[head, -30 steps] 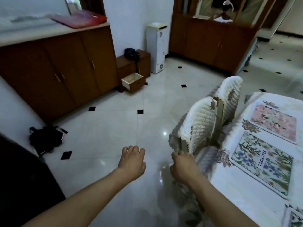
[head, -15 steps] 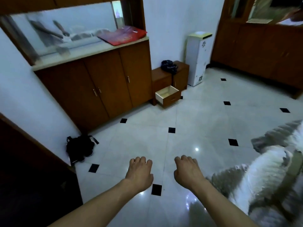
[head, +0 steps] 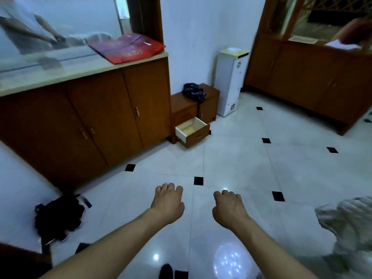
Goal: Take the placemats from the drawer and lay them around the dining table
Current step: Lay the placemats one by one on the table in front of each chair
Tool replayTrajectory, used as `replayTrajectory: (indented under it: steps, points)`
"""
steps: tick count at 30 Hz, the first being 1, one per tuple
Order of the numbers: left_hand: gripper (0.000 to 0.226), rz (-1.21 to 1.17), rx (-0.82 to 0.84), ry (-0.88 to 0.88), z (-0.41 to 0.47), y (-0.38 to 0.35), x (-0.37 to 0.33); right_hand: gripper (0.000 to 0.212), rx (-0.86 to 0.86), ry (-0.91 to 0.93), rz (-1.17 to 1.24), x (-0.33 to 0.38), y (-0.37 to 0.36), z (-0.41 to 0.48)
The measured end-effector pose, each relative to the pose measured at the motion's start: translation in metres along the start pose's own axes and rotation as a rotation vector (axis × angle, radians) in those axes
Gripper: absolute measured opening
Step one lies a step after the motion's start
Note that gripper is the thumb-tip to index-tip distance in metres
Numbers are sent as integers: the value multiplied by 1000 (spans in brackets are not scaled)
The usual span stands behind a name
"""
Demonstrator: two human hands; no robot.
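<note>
- Black fabric bag (head: pixel 58 216): lies on the white tiled floor (head: pixel 281 168), left of the left grip and well apart from it. It is not a task item.
- Long brown wooden bench with a pale top (head: pixel 100 109): stands against the wall, far ahead and left of the left grip. A flat red folded bag (head: pixel 128 48) lies on the bench top at its right end.
- Left grip (head: pixel 168 204): a bare hand held forward, palm down, fingers loosely curled. It holds nothing. Judgement: it is kept free for the next pick-up.
- Small brown wooden drawer with a pale interior (head: pixel 192 132): pulled out of a low brown side cabinet (head: pixel 181 105). It sits ahead of both grips, roughly between their lines and well out of reach. Judgement: it is left open so the contents stay accessible.
- Placemats: none is in view. The visible part of the drawer floor is bare pale wood. The drawer front hides the rest, so it cannot be told whether any mats remain inside.
- Right grip (head: pixel 229 208): a bare hand level with the left grip and apart from it. Its fingers are loosely curled and it holds nothing.
- White quilted chair cover (head: pixel 346 222): blurred, right of the right grip and near it. The dining table itself is out of view.
- Judgement on the step in hand: the person is approaching the drawer, and the grips must close the gap before any grasp.
</note>
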State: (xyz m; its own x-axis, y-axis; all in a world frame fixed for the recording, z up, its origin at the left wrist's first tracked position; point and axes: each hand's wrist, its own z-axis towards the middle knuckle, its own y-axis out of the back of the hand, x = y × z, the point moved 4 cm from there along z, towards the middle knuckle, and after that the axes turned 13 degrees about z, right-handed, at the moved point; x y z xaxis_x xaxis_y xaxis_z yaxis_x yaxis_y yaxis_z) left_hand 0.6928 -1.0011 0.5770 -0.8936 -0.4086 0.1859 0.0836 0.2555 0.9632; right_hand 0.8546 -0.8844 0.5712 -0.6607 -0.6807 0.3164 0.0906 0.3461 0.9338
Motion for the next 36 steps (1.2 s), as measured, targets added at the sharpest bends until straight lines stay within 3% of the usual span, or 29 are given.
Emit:
replayTrajectory:
  steps: [5,12,28,36]
  points:
    - [33,55,-73,-184,114,42,-13,16,-102,-207,27,-51,39,52]
    - [37,118,-101,-449,244,78,-112,16,-155,-503,74,-163,75,81]
    - [39,202,-123,-610,503,195,-344,23,-238,-636,110,-448,207,217]
    - [41,218,-147,-826,654,222,-502,23,-270,-880,155,-608,246,253]
